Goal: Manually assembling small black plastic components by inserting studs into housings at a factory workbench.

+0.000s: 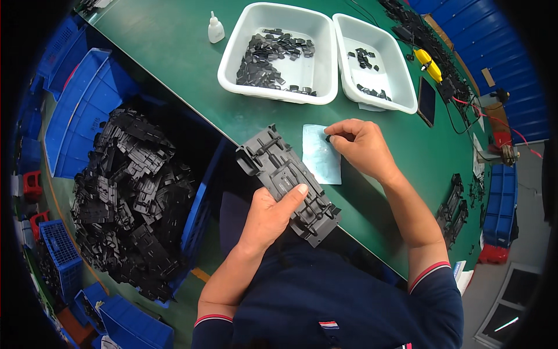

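Observation:
My left hand [264, 221] grips a black moulded plastic chassis [278, 166], tilted over the table's near edge, with the thumb lying across its upper face. It looks like the underside of a toy car. To the right, my right hand [366, 150] pinches a small black piece [328, 138] between thumb and fingertips. That piece is above or touching a pale shiny sheet [321, 166] on the green table [232, 110]; which of the two, I cannot tell. The piece's exact shape is mostly hidden by the fingers.
Two white tubs [279, 96] [378, 103] of small black parts stand beyond my hands. A small dropper bottle [215, 30], a phone [426, 102] and a yellow tool [429, 65] with cables lie around them. Left of the table, black mouldings [133, 192] fill a blue crate [200, 198].

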### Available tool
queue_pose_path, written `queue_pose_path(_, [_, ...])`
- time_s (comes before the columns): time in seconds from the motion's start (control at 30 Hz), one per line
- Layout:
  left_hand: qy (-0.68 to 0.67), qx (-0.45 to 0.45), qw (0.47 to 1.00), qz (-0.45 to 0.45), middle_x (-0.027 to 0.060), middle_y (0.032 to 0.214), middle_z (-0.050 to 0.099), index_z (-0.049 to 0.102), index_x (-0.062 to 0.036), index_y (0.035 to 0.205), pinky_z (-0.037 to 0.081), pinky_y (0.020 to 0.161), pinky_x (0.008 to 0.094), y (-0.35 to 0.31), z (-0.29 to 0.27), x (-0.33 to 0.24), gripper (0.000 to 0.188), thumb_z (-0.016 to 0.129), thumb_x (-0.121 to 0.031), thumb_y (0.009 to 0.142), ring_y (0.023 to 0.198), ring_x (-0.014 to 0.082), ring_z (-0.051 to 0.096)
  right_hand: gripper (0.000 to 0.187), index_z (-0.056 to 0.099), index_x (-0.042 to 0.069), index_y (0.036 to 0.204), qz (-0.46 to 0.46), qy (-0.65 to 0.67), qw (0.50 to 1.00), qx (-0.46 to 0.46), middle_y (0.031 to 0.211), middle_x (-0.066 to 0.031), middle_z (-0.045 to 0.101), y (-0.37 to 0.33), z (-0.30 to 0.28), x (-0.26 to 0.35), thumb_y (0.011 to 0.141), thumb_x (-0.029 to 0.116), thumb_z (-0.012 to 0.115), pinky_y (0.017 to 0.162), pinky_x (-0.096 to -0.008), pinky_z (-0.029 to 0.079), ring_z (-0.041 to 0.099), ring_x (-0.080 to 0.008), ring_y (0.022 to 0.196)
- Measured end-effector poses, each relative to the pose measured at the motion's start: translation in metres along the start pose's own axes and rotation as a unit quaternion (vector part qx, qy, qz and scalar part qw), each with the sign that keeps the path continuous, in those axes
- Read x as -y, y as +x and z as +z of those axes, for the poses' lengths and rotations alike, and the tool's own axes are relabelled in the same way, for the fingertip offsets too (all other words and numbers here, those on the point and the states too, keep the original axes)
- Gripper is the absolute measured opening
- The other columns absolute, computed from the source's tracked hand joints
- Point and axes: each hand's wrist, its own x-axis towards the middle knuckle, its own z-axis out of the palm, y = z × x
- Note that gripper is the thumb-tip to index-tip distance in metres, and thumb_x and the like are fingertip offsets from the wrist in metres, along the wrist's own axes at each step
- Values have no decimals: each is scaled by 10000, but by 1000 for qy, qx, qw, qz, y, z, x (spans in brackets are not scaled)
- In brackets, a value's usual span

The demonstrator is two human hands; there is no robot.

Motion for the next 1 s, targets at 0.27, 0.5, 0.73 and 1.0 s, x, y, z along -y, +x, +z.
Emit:
queue_pose_path(0.27, [19, 10, 1000, 13, 74, 1051, 658, 624, 26, 1100, 483, 876, 296, 1, -3, 2, 233, 599, -101, 907, 959, 137, 615, 196, 664, -32, 959, -102, 4, 992, -81, 846, -154, 662, -14, -1, 2, 769, -1, 626, 639, -332, 516, 639, -245, 693])
queue_pose_path(0.5, [43, -14, 998, 37, 69, 1030, 658, 631, 26, 1084, 484, 851, 287, -4, 1, -4, 219, 597, -101, 910, 937, 136, 615, 319, 687, 56, 924, -353, -43, 932, -76, 890, -109, 654, -83, -15, 27, 653, -111, 685, 616, -284, 510, 644, -215, 720])
queue_pose_path(0.73, [56, -26, 993, 100, -20, 793, 625, 648, -2, 915, 449, 623, 226, -8, 17, -17, 139, 588, -127, 920, 706, 34, 529, 341, 678, 59, 948, -409, 9, 912, -40, 892, -95, 635, -124, 11, 15, 636, -67, 736, 572, -290, 520, 642, -212, 697])
queue_pose_path(1.0, [68, -5, 990, 121, 33, 981, 660, 639, 14, 1049, 485, 782, 245, -17, 24, -23, 164, 584, -80, 927, 885, 86, 601, 369, 677, 39, 913, -431, -20, 901, -53, 909, -110, 608, -131, 22, 6, 583, -115, 738, 557, -287, 502, 630, -225, 684])
